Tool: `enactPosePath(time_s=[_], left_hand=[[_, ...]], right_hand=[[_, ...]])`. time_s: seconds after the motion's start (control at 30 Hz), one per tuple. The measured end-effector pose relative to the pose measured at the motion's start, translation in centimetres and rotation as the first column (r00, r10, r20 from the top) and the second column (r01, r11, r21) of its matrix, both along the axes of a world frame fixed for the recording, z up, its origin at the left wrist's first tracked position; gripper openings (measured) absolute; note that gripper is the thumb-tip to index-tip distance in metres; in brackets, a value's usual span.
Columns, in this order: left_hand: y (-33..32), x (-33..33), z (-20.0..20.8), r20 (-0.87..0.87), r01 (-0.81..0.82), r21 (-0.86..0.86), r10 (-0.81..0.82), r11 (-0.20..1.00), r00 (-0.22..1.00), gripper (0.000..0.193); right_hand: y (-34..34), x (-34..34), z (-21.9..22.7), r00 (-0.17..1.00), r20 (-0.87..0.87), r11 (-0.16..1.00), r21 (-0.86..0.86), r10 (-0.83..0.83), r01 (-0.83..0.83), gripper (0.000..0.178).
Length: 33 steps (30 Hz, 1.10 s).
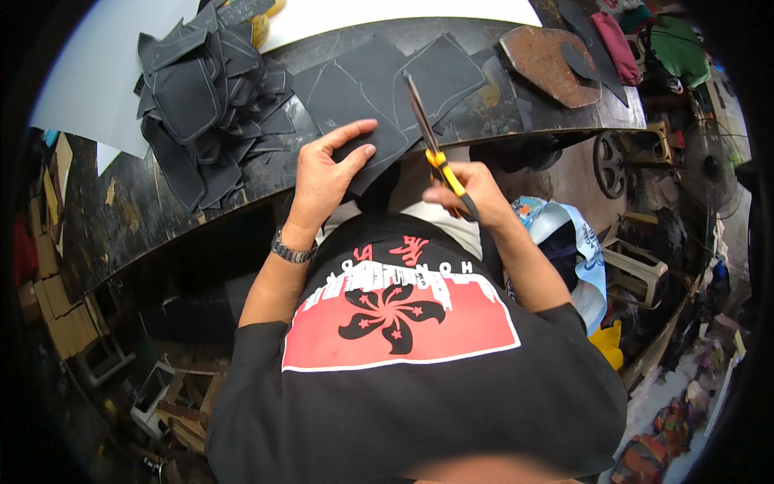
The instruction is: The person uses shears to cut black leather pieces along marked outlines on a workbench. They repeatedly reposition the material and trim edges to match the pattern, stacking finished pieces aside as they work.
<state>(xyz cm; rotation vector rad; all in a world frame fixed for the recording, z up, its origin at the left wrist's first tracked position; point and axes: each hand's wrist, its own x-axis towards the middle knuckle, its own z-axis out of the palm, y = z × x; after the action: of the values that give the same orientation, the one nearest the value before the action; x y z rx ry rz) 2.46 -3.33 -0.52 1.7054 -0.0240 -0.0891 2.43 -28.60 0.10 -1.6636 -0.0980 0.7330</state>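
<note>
My right hand (477,194) grips a pair of scissors (440,161) by its yellow-and-black handles. The blades look closed and point away from me, over a black sheet (439,81) with pale outlines drawn on it. My left hand (326,171), a watch on its wrist, lies at the near edge of another outlined black sheet (355,85), thumb and forefinger apart. Whether its hidden fingers touch that sheet, I cannot tell. To the left, a loose heap of cut black pieces (193,89) lies on the dark worktable (121,214).
At the right end of the table lies a rusty flat plate (544,68) with a small black piece on it. A white sheet (403,12) covers the far side. Beside my right arm hangs a light-blue bag (592,266); a plastic stool (633,270) stands beyond it.
</note>
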Motion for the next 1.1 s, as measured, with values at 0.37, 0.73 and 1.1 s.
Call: enactPosePath(time_s=[0.37,0.73,1.1], left_hand=[[-0.8,-2.0,-0.5,0.046,-0.037,-0.035,0.038,0.999,0.998,0.06],[-1.9,-4.4,-1.1,0.038,0.007,-0.039,-0.006,0.999,0.999,0.061],[-2.2,-4.5,-0.9,0.043,0.008,-0.049,-0.006,0.999,0.999,0.059]], right_hand=[[-7.6,-2.1,-0.8,0.834,-0.329,0.839,-0.176,0.443,-0.515,0.044],[-4.7,-2.5,-0.6,0.903,-0.28,0.931,-0.074,0.325,-0.358,0.045],[-4.0,-3.0,0.3,0.919,-0.293,0.94,-0.138,0.263,-0.313,0.048]])
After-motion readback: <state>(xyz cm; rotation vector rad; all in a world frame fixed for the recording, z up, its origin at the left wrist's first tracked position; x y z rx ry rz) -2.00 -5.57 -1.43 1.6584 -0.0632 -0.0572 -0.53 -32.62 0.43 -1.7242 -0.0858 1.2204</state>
